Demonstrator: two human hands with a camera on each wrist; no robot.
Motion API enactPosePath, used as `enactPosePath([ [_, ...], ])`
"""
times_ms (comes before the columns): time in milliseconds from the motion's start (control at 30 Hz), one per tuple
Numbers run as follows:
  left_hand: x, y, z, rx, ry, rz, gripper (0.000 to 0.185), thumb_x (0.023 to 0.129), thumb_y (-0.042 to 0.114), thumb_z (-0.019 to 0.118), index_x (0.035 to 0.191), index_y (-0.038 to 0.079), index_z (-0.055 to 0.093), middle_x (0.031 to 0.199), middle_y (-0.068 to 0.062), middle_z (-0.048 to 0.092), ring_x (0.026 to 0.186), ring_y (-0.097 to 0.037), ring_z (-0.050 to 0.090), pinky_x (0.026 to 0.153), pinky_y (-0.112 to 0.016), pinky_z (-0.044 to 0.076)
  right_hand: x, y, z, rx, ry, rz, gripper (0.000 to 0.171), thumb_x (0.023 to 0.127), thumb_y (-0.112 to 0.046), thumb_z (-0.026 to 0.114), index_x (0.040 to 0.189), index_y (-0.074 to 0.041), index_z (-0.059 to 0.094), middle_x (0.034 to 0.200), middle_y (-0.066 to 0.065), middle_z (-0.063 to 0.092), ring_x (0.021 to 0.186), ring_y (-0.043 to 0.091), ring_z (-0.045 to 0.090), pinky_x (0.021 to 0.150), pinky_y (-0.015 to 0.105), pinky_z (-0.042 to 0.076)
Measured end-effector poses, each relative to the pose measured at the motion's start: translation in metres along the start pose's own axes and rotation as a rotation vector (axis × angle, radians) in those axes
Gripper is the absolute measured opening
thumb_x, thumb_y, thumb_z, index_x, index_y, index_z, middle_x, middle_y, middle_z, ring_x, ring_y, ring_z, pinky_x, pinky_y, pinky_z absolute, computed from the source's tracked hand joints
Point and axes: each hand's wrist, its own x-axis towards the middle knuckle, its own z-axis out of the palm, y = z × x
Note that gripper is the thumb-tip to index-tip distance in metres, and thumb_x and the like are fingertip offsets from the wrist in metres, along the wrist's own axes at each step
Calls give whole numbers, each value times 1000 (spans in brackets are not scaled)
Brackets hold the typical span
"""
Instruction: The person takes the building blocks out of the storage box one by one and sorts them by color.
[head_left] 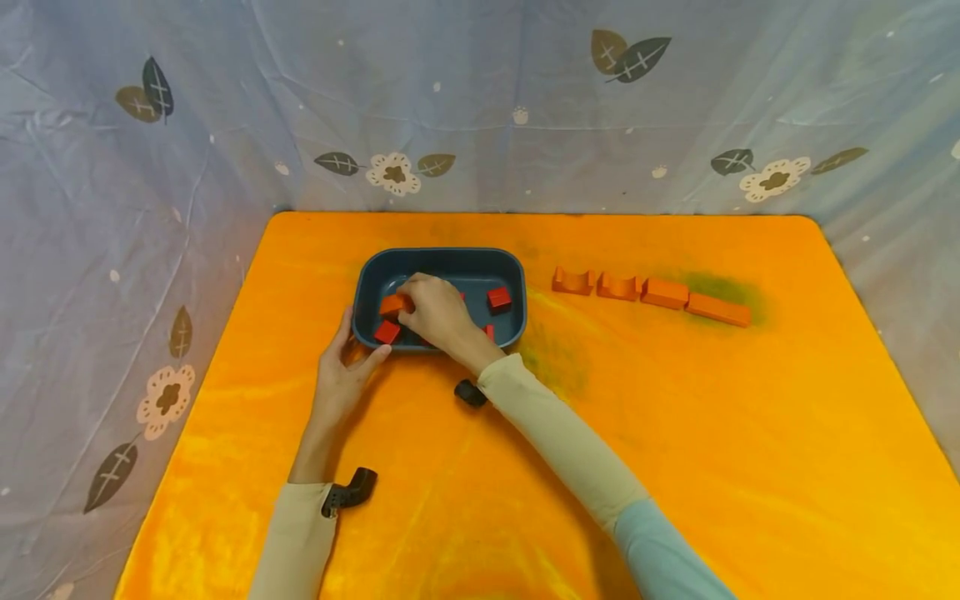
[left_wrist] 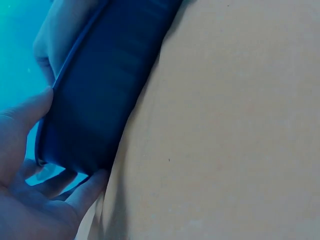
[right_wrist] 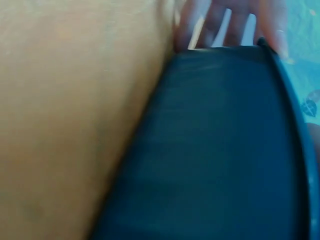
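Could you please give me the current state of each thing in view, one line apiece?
Blue tray: upright, holding red and orange blocks.
Orange block: in the tray, gripped by the right hand.
Left hand: braces the tray's near left corner.
Four orange blocks: in a row on the table.

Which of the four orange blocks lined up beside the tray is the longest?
The flat orange block at the right end of the row, farthest from the blue tray. The other three are shorter, and two have curved hollows on top.

Open orange cloth right of the dark blue plastic tray (head_left: 450, 260) up to four orange wooden blocks (head_left: 649, 294); red cubes (head_left: 498, 298) crowding inside.
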Motion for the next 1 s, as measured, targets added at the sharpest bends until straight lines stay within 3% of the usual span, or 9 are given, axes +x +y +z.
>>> enactPosePath([
  [133,-3,4,4,6,2,-2,82,93,9,68,157,6,17,162,-9,18,144,-30,29,106,-42,39,-4,4,-10,77,33,4,32,89,-16,73,118,-5,71,121,8,66,104,20,64,93,29,53],
  [433,3,-10,0,-15,3,-9,84,91,10,70,157,15,18,163,-2,18,144,-24,29,103,-31,43,-16,31,-36,423,98,44,33,86,-12,76,118,-5,72,118,7,68,108,18,62,85,24,56],
  [633,2,-2,1,-9,1,-2,83,92,5,68,157,8,17,163,-8,17,144,-29,29,104,-33,42,-30,56,-46,530,83,7,32,84,-10,78,116,-5,73,118,8,69,112,20,61,87,30,57],
  [833,8,-23,-1,23,20,22,83,91,11,70,157,19,19,162,0,18,143,-26,30,104,-31,42,-50,82,-56,686,91,27,32,85,-6,76,116,-1,72,121,10,66,115,21,58,88,32,57],
  [1000,7,-24,-1,39,22,28,83,92,14,70,157,18,19,162,1,18,143,-25,30,105,-31,41,-67,100,-73,767,128,66,34,84,-4,76,117,2,70,125,15,63,119,23,57,88,34,57],
])
